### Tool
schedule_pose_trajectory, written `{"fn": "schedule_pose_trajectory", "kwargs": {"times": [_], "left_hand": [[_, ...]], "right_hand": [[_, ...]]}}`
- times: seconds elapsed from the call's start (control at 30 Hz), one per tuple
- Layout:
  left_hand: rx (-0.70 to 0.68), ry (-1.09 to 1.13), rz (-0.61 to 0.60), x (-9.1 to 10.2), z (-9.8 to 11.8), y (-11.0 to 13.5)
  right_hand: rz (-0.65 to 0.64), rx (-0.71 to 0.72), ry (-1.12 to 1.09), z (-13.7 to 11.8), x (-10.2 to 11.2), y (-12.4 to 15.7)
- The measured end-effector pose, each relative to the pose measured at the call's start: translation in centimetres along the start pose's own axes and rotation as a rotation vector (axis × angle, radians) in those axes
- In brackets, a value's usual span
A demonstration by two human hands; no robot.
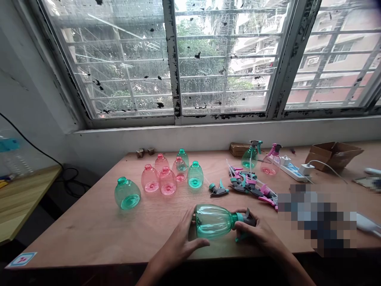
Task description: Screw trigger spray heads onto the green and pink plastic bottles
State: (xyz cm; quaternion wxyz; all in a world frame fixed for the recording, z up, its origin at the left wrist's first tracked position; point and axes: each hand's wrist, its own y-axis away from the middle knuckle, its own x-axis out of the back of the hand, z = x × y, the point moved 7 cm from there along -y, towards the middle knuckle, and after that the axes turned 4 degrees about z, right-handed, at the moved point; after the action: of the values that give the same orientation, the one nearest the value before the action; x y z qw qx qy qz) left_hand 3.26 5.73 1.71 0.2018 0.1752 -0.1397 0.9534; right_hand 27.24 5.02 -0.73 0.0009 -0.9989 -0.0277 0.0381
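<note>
Near the front edge of the worktop (89,234), holding a ribbed translucent green bottle (214,221) on its side, base to the left, neck to the right. Gripping the teal-and-grey trigger sprayer (250,217) at that neck with the right hand (262,232), thumb and fingers closed about it. Spreading the left hand (186,234) around the base end, thumb well clear of the plastic; hard to tell whether pressing with any fingertips behind.

Now looking past the bottle, to the left: four pink bottles (167,182) and three green bottles (195,175), all upright, six bunched close and one green just apart. Beyond the right hand, spotting a lone trigger sprayer (219,190) and, beside it, a jumbled pile of pink and teal sprayers (254,191). Farther back, two bottles with sprayers on, one green (249,159), one pink (269,163), then a white power strip (293,171) and an open cardboard box (330,157).
</note>
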Motion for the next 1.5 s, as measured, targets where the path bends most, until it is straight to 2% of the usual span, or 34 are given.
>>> {"fn": "schedule_pose_trajectory", "kwargs": {"times": [0.4, 0.7, 1.1, 1.3, 1.5], "left_hand": [[0.032, -0.017, -0.024, -0.16, -0.40, 0.14], [-0.022, 0.006, -0.054, -0.56, -0.07, -0.02], [-0.016, -0.045, -0.051, -0.37, -0.50, 0.13], [0.033, -0.063, -0.028, -0.12, -0.68, 0.20], [0.019, -0.071, -0.033, 0.05, -0.20, 0.34]], "right_hand": [[0.026, 0.008, -0.003, 0.05, 0.30, 0.04], [0.005, 0.028, -0.007, 0.41, 0.38, -0.14], [0.019, -0.003, 0.016, -0.17, 0.25, 0.21], [0.005, 0.023, 0.035, -0.47, 0.08, 0.24], [-0.020, -0.005, -0.016, 0.22, 0.14, -0.05]]}}
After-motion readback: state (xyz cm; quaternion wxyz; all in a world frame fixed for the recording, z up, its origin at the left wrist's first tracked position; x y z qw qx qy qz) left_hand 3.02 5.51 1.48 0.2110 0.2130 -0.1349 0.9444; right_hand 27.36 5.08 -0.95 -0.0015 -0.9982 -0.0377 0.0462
